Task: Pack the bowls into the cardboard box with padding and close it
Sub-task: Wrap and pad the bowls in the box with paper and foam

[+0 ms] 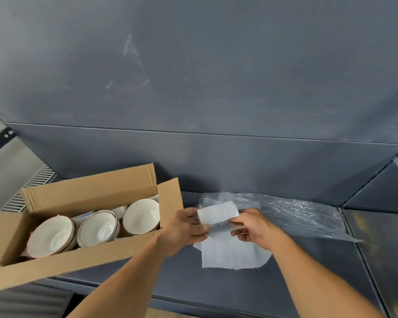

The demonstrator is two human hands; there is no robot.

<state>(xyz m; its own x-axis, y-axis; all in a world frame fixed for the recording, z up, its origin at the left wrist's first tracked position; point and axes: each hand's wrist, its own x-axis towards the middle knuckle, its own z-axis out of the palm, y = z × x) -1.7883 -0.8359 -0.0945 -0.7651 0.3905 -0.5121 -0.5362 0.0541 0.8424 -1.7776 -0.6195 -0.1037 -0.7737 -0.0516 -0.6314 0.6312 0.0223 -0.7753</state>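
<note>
Head view: three bowls [99, 228] already sit side by side in the cardboard box [78, 260], its flaps open, with white bits behind them. Just right of the box, the left hand [184, 228] and right hand [253, 230] each pinch an end of a foam sheet [216, 214]. Top padding and closing appear to remain.

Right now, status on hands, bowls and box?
Left hand, right hand pinch one foam sheet. Three bowls sit in open cardboard box. Plastic bag beside, not blocking.
</note>
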